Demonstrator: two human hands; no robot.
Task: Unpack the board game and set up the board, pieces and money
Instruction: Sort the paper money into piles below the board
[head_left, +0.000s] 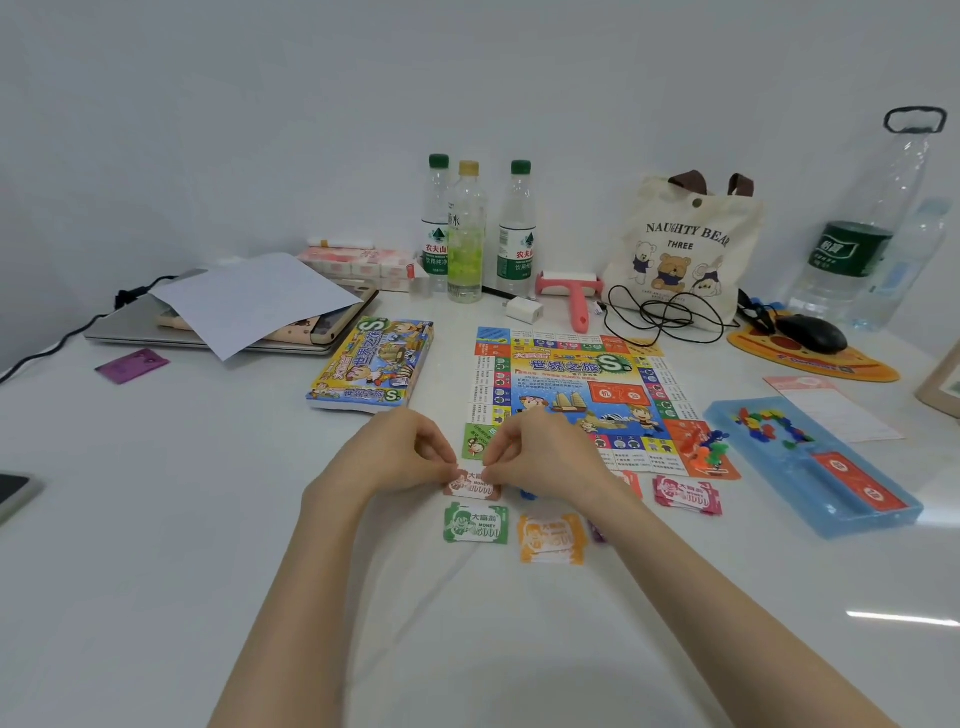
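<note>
While pinched, red banknote (474, 487) lies crosswise.

The tabletop (156, 519) is white. The board (571, 395) is a patchwork of blue, yellow, red and green squares around a cartoon sea scene. The box (371, 366) at its left is yellow and blue with cartoon children. Near the front lie a red note (472, 484), a green note (475, 525), an orange note (551, 538) and pink notes (687, 495), each white-centred. The tray (779, 462) at right is light blue, holding mixed bright pieces (763, 422) and red cards (857, 486). The far bag (680, 249) is cream with brown handles and printed bears.
</note>
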